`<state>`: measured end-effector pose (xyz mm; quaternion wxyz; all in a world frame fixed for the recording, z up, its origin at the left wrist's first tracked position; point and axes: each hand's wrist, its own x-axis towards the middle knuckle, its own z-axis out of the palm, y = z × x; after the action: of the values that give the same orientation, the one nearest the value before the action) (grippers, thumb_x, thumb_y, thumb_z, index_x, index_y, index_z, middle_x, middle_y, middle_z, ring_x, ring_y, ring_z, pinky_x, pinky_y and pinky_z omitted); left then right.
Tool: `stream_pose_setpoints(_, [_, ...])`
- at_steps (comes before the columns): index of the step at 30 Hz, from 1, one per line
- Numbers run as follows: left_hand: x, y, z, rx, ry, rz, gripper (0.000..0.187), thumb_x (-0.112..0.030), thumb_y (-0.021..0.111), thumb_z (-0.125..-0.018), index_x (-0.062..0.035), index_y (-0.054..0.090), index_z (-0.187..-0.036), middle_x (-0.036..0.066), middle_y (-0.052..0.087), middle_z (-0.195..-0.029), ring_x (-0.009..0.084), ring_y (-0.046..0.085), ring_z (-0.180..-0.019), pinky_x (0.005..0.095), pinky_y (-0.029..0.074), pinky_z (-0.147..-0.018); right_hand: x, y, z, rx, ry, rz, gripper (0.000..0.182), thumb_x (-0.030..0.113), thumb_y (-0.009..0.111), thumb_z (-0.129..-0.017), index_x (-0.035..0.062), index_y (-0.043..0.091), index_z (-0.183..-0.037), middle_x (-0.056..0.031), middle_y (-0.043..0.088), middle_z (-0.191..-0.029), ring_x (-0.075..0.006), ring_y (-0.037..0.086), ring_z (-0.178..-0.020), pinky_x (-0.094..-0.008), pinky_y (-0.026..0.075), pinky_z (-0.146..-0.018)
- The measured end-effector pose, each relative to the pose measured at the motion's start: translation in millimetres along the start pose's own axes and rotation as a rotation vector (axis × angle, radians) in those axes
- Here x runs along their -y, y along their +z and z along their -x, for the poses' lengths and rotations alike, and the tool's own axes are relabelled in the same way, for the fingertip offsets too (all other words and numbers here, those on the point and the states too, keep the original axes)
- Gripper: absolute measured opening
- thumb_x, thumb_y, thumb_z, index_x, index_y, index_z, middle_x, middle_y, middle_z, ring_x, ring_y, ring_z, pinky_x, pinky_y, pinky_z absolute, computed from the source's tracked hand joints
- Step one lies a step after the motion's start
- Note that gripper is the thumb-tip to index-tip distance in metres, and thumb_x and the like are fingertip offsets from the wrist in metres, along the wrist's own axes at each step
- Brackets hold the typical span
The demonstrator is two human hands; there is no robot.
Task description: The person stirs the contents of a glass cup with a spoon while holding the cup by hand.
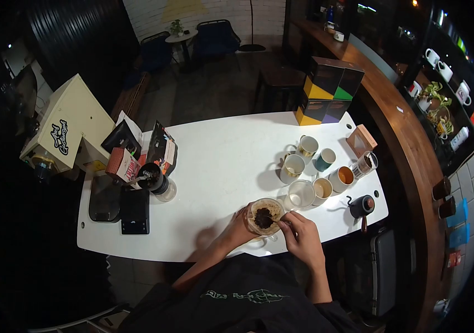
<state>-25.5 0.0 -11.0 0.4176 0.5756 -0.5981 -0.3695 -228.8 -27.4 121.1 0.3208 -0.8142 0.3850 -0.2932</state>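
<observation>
A coffee dripper (252, 224) lined with a pale paper filter (275, 210) stands at the table's near edge, dark coffee grounds (263, 218) inside it. A clear glass handle (272, 238) shows just below. My left hand (239, 224) is closed round the dripper's left side. At the right rim, the fingers of my right hand (302, 232) are pinched together; whether they grip the filter's edge or a thin stirrer is too small to tell. Beside that hand is an empty glass server (301, 194).
Several mugs, including a teal cup (325, 159) and an orange-lined mug (343, 178), stand right of centre. A black gooseneck kettle (362, 206) is at the right edge. Leftward are a hand grinder (153, 178), a black scale (135, 212), coffee bags and a cream machine (69, 127).
</observation>
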Motion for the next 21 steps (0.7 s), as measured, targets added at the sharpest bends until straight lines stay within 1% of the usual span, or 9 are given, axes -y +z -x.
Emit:
stream_pose_setpoints(1, [0.3, 0.2, -0.9, 0.000, -0.003, 0.024, 0.072, -0.035, 0.094, -0.071, -0.0084, 0.063, -0.130, 0.014, 0.068, -0.125, 0.0343, 0.066, -0.118, 0.0459, 0.052, -0.104, -1.1, 0.1, 0.5, 0.029, 0.008, -0.032, 0.008, 0.010, 0.066, -0.097, 0.0027, 0.068, -0.099, -0.0147, 0.065, -0.085, -0.0370, 0.065, -0.070, -0.0436, 0.050, -0.063])
stream_pose_setpoints(5, [1.4, 1.8, -1.2, -0.021, 0.029, 0.063, 0.071, -0.033, 0.094, -0.070, -0.0078, 0.064, -0.129, 0.015, 0.069, -0.123, 0.0343, 0.067, -0.116, 0.0453, 0.053, -0.103, -3.8, 2.3, 0.3, -0.041, 0.016, -0.089, 0.008, 0.010, 0.066, -0.097, 0.0025, 0.067, -0.099, -0.0149, 0.065, -0.085, -0.0370, 0.065, -0.070, -0.0434, 0.050, -0.063])
stream_pose_setpoints(7, [2.6, 1.9, -0.8, -0.027, 0.011, 0.051, 0.071, -0.032, 0.095, -0.070, -0.0077, 0.064, -0.129, 0.015, 0.070, -0.123, 0.0338, 0.067, -0.116, 0.0451, 0.053, -0.102, -0.7, 0.7, 0.4, -0.045, 0.005, 0.014, 0.010, 0.006, 0.065, -0.099, -0.0047, 0.065, -0.098, -0.0169, 0.066, -0.084, -0.0286, 0.063, -0.063, -0.0357, 0.049, -0.059])
stream_pose_setpoints(8, [-0.4, 1.0, -0.2, -0.026, 0.007, 0.052, 0.071, -0.032, 0.095, -0.070, -0.0077, 0.064, -0.129, 0.015, 0.070, -0.123, 0.0338, 0.067, -0.116, 0.0451, 0.053, -0.102, -0.8, 1.0, 2.1, -0.042, 0.008, 0.013, 0.010, 0.006, 0.065, -0.099, -0.0047, 0.065, -0.098, -0.0169, 0.066, -0.084, -0.0286, 0.063, -0.063, -0.0357, 0.049, -0.059])
stream_pose_setpoints(11, [-8.1, -1.4, -1.4, -0.012, -0.007, 0.045, 0.071, -0.032, 0.095, -0.070, -0.0078, 0.064, -0.129, 0.014, 0.070, -0.123, 0.0331, 0.067, -0.116, 0.0445, 0.053, -0.102, -1.7, 1.3, 3.1, 0.001, 0.010, -0.086, 0.010, 0.006, 0.065, -0.099, -0.0041, 0.065, -0.097, -0.0171, 0.066, -0.084, -0.0293, 0.063, -0.063, -0.0359, 0.049, -0.059])
stream_pose_setpoints(13, [-8.1, -1.4, -1.0, -0.022, -0.016, 0.021, 0.070, -0.032, 0.094, -0.071, -0.0078, 0.064, -0.129, 0.014, 0.070, -0.124, 0.0325, 0.067, -0.117, 0.0442, 0.052, -0.103, -2.5, 3.4, 1.6, -0.047, 0.024, -0.109, 0.010, 0.012, 0.066, -0.098, 0.0023, 0.067, -0.098, -0.0154, 0.068, -0.085, -0.0373, 0.067, -0.071, -0.0429, 0.051, -0.063])
stream_pose_setpoints(16, [-4.3, -0.2, -0.9, -0.011, -0.004, 0.075, 0.069, -0.032, 0.094, -0.071, -0.0077, 0.065, -0.128, 0.014, 0.070, -0.124, 0.0324, 0.067, -0.117, 0.0440, 0.052, -0.104, 5.9, -0.6, -2.1, -0.031, 0.084, 0.024, 0.011, 0.013, 0.066, -0.099, 0.0024, 0.067, -0.098, -0.0155, 0.068, -0.086, -0.0375, 0.067, -0.071, -0.0430, 0.051, -0.063])
stream_pose_setpoints(19, [-3.3, 0.1, -0.2, -0.025, -0.004, 0.071, 0.069, -0.032, 0.094, -0.071, -0.0082, 0.065, -0.129, 0.014, 0.070, -0.124, 0.0325, 0.066, -0.118, 0.0441, 0.052, -0.104, -0.6, 2.4, -1.5, -0.017, 0.006, 0.023, 0.011, 0.014, 0.065, -0.099, 0.0026, 0.067, -0.098, -0.0153, 0.068, -0.086, -0.0373, 0.067, -0.071, -0.0435, 0.051, -0.063])
stream_pose_setpoints(21, [-9.1, -2.3, -1.3, -0.015, 0.008, 0.018, 0.069, -0.033, 0.094, -0.072, -0.0086, 0.065, -0.129, 0.014, 0.069, -0.125, 0.0327, 0.066, -0.118, 0.0442, 0.052, -0.104, -0.7, 4.2, -2.2, -0.031, 0.007, -0.026, 0.012, 0.015, 0.065, -0.099, 0.0026, 0.067, -0.098, -0.0152, 0.068, -0.086, -0.0372, 0.067, -0.071, -0.0438, 0.051, -0.063])
